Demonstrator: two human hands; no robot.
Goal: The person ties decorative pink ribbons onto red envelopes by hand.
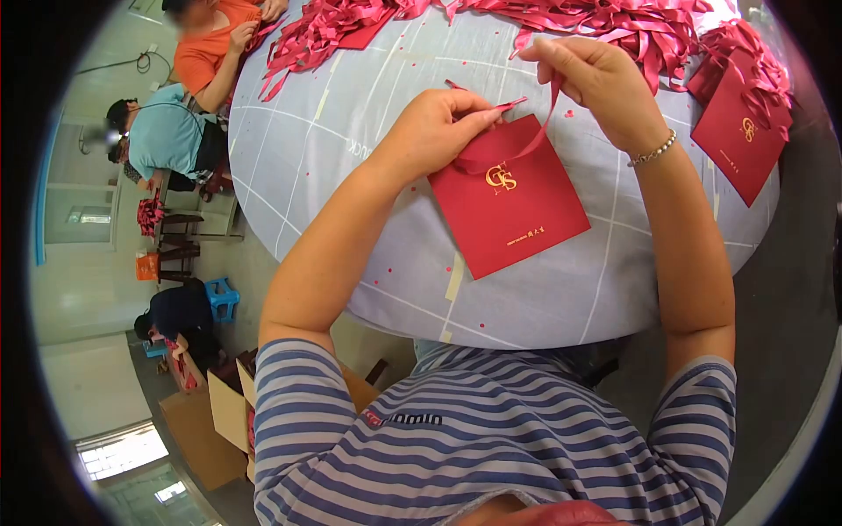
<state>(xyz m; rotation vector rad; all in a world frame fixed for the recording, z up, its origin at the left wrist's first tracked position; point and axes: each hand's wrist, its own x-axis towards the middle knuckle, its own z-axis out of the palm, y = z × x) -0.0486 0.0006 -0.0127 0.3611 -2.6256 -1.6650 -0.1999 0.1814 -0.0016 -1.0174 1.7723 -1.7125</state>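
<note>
A red paper gift bag with gold lettering lies flat on the cloth-covered table in front of me. My left hand is at its upper left edge, thumb and fingers closed on a pink-red ribbon whose tip sticks out past the thumb. Above and to the right of the bag, my right hand is raised, its fingers pinched on the other part of the ribbon. From there the ribbon hangs down and curves across the bag's top. The exact grip inside each hand is partly hidden by the fingers.
A heap of pink-red ribbons covers the table's far side. More red bags with ribbons lie at the right edge. Co-workers in an orange shirt and a light-blue shirt are on the left. An open cardboard box stands at lower left.
</note>
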